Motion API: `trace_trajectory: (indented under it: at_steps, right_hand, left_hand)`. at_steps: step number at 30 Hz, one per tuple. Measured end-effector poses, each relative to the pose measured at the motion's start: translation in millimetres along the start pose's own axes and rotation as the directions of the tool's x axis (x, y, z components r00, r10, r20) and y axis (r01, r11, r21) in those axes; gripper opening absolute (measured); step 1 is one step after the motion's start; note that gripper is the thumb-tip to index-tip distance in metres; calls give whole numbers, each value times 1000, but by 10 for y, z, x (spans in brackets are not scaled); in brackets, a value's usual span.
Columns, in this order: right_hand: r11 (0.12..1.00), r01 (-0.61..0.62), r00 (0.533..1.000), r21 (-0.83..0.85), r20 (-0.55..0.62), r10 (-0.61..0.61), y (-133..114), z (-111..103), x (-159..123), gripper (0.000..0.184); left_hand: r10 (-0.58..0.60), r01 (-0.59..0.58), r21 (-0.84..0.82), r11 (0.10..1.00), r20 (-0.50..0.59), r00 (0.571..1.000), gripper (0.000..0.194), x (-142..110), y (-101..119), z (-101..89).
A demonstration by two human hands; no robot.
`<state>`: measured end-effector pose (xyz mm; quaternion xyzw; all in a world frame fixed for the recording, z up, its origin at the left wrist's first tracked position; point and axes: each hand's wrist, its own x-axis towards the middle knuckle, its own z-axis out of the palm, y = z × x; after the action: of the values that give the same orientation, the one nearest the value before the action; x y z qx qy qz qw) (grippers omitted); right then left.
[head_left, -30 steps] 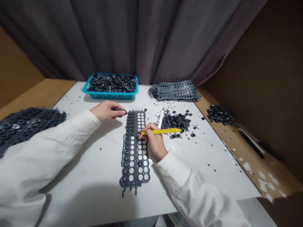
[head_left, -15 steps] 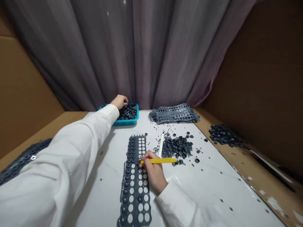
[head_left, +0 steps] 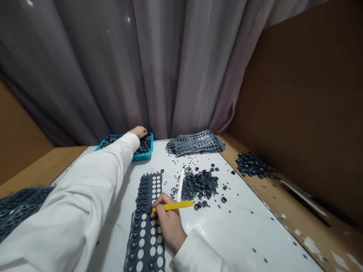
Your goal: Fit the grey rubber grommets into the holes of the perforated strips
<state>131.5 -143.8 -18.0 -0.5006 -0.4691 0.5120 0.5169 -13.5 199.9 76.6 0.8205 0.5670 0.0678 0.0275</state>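
Hands: left hand (head_left: 138,132) at blue basket (head_left: 147,156), grip hidden; right hand (head_left: 168,223) grasps light yellow scraper (head_left: 172,206) mid-shaft, tip at floppy perforated rubber strip (head_left: 143,238).

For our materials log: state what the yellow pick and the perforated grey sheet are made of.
The yellow pick looks like smooth, evenly coloured plastic. The perforated grey sheet looks like matte rubber, perhaps soft plastic: its edges are ragged and wavy.

The right hand (head_left: 168,223) pinches a yellow plastic pick (head_left: 172,206), its tip at a flat, dark grey perforated rubber strip (head_left: 144,223), some holes still plugged with rings, others open. The left hand (head_left: 138,132) rests among black rubber rings (head_left: 145,145) heaped in a blue plastic basket (head_left: 141,158).
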Motion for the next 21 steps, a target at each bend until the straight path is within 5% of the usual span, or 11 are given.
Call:
trace_trajectory:
  at_steps: [8,13,15,17,19,21]
  right_hand:
    - [999,-23,1000,24,8,23,-24,-23,6,8]
    - [998,53,998,-34,-22,-54,-20,-64,20,9]
    - [991,96,994,-96,-39,-100,-21,-71,49,10]
    - [983,118,991,-143,-41,-125,-19,-64,95,12]
    - [974,124,991,-188,-30,-132,-13,-43,148,16]
    - [960,146,988,-240,-6,-151,-4,-13,195,20]
  left_hand:
    - [-65,66,-23,998,44,997,27,-56,-48,-109]
    - [-110,109,-43,993,-20,994,39,-270,12,-244]
    - [-21,15,-54,998,-117,993,43,-514,136,-282]
    - [250,-272,-67,960,-234,939,37,-898,322,-272]
    - [510,-519,-148,842,-96,855,22,-1384,526,-193]
    - [666,-609,-302,734,143,732,13,-1876,686,-55]
